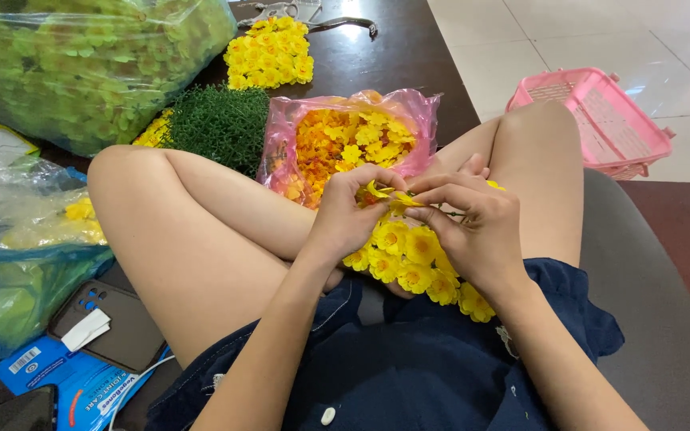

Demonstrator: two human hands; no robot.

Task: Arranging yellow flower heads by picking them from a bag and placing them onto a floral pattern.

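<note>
My left hand (pixel 350 214) and my right hand (pixel 473 227) meet over my crossed legs, and together their fingertips pinch a small yellow flower piece (pixel 385 194). Under the hands, a bunch of yellow artificial flowers (pixel 409 263) rests in my lap. Just beyond the hands lies an open pink plastic bag (pixel 345 136) full of loose yellow and orange petals.
A dark green plastic foliage clump (pixel 219 124) and another yellow flower bunch (pixel 271 54) lie farther off. A large clear bag of green flowers (pixel 81 64) fills the top left. A blue bag (pixel 9 287), a phone (pixel 109 323) and a blue packet (pixel 65 383) are at left; a pink basket (pixel 600 120) at right.
</note>
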